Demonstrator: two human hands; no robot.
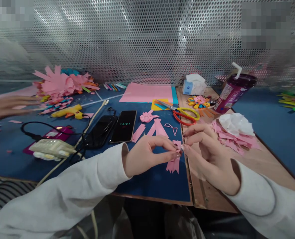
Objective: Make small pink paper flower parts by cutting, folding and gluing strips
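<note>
My left hand [149, 156] reaches in from the left with thumb and index finger pinched on a small piece of pink paper. Meeting it from the right, my right hand [209, 157] has thumb and fingers pressed together; what lies in that pinch is too small to make out. A pink paper ribbon with notched ends [172, 166] shows just below the fingertips on the blue mat. Beyond my hands are pink paper strips [157, 127], a pink paper flower [147, 116] and small folded pink loops [171, 127].
Red and yellow scissors [187, 115] lie ahead, near pink sheets [147, 93]. Two phones [124, 126], a power strip [50, 148] and a yellow glue gun [69, 112] are left. Another person's hand [10, 107] is at far left. A purple cup [233, 93] stands right, behind paper scraps [229, 139].
</note>
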